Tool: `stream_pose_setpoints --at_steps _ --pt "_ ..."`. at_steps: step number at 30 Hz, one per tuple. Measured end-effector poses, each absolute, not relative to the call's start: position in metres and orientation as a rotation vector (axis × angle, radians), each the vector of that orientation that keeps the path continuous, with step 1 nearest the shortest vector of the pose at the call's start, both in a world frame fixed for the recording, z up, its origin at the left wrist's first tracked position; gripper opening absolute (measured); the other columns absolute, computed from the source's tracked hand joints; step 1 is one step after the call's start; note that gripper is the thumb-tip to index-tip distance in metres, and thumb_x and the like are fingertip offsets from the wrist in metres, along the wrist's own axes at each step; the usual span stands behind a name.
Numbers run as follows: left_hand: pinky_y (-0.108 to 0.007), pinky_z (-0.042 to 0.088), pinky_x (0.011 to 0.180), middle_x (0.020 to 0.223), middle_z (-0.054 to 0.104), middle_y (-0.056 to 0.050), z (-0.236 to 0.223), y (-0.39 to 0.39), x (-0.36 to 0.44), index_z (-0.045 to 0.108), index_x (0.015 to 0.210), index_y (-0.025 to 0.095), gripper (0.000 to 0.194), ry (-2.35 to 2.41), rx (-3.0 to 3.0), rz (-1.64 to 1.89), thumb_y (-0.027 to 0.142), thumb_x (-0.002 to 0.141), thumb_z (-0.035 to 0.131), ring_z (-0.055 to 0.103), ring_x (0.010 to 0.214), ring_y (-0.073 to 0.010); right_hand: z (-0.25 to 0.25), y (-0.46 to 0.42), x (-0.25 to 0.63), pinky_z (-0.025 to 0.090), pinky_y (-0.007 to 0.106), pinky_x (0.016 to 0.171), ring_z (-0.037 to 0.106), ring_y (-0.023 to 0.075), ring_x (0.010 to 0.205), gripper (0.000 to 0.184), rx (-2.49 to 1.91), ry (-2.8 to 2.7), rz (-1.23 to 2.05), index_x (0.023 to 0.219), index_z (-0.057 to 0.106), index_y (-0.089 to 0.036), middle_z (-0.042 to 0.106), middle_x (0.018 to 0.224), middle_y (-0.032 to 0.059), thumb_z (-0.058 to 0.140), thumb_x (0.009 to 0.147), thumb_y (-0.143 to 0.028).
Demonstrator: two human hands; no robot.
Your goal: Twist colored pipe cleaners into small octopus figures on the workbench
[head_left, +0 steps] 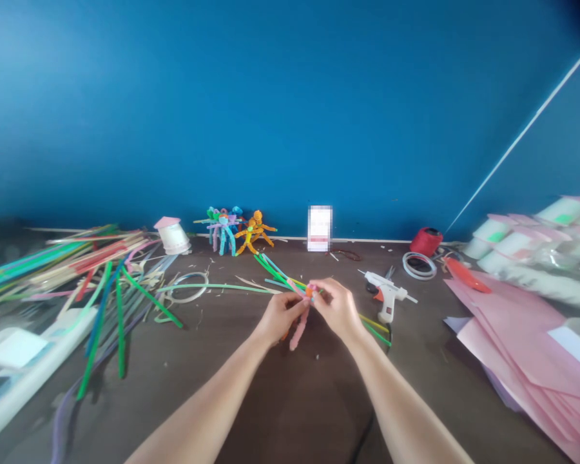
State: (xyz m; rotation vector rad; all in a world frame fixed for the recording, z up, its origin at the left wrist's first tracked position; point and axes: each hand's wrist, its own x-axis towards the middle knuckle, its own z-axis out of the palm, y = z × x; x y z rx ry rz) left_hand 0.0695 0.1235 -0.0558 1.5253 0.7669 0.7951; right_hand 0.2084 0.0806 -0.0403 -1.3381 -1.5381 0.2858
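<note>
Over the middle of the dark table, both hands hold a small pipe cleaner figure [298, 330], pink with an orange bit near its top. My left hand [281, 316] is closed on its left side, fingers pinched. From the right, my right hand [336, 306] pinches its top end. Part of the figure is hidden by the fingers. Behind the hands lie several loose green and blue pipe cleaners [273, 269]. Finished-looking pipe cleaner figures stand by the wall, an orange one [256, 229] and a light blue one [225, 235] among them.
A glue gun [386, 295] lies right of my hands. Farther right are pink sheets [522, 348], a red-orange tool [468, 276], a red thread spool [426, 241] and white paper cups [505, 248]. Many pipe cleaners [91, 258] and a paper house [173, 236] are on the left.
</note>
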Motion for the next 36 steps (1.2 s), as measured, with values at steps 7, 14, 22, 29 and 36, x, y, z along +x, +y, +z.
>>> stream_pose_setpoints --at_steps 7,14,22,29,36 --pt "-0.018 0.034 0.043 0.052 0.052 0.002 -0.055 0.124 0.07 0.059 0.066 0.012 0.031 0.771 1.509 0.778 0.042 0.07 0.056 0.043 0.043 -0.0068 -0.04 0.081 0.209 0.048 0.023 0.064 0.06 0.0137 0.072 0.019 -1.328 -1.549 0.281 0.09 0.063 -0.019 0.063 0.084 0.0046 0.049 0.078 -0.018" --pt "-0.018 0.034 0.041 0.052 0.052 0.003 -0.055 0.124 0.071 0.06 0.068 0.011 0.031 0.78 1.408 0.765 0.042 0.067 0.06 0.043 0.041 -0.0059 -0.045 0.082 0.21 0.05 0.026 0.067 0.061 0.0163 0.077 0.021 -1.331 -1.496 0.374 0.095 0.062 -0.019 0.063 0.088 0.0062 0.05 0.079 -0.024" --pt "-0.02 0.043 0.053 0.061 0.059 -0.001 -0.056 0.133 0.066 0.063 0.075 0.01 0.023 0.629 0.909 0.851 0.028 0.061 0.07 0.054 0.054 -0.0083 -0.047 0.088 0.21 0.047 0.023 0.046 0.059 0.0134 0.055 0.039 -1.391 -1.134 0.832 0.104 0.054 -0.014 0.064 0.08 0.0068 0.05 0.076 -0.041" --pt "-0.021 0.041 0.048 0.058 0.059 -0.002 -0.05 0.132 0.066 0.065 0.078 0.009 0.022 0.523 0.933 0.841 0.028 0.067 0.065 0.053 0.049 -0.0095 -0.044 0.082 0.202 0.037 0.017 0.037 0.05 0.0083 0.037 0.028 -1.296 -1.291 1.243 0.077 0.057 -0.013 0.058 0.046 -0.0018 0.054 0.073 -0.041" --pt "-0.024 0.042 0.05 0.066 0.06 -0.004 -0.054 0.134 0.065 0.063 0.092 0.01 0.027 0.48 0.998 0.793 0.027 0.072 0.06 0.055 0.052 -0.0117 -0.046 0.084 0.202 0.036 0.016 0.034 0.045 0.0066 0.032 0.033 -1.339 -1.141 1.191 0.058 0.051 -0.015 0.055 0.04 -0.0025 0.055 0.072 -0.044"
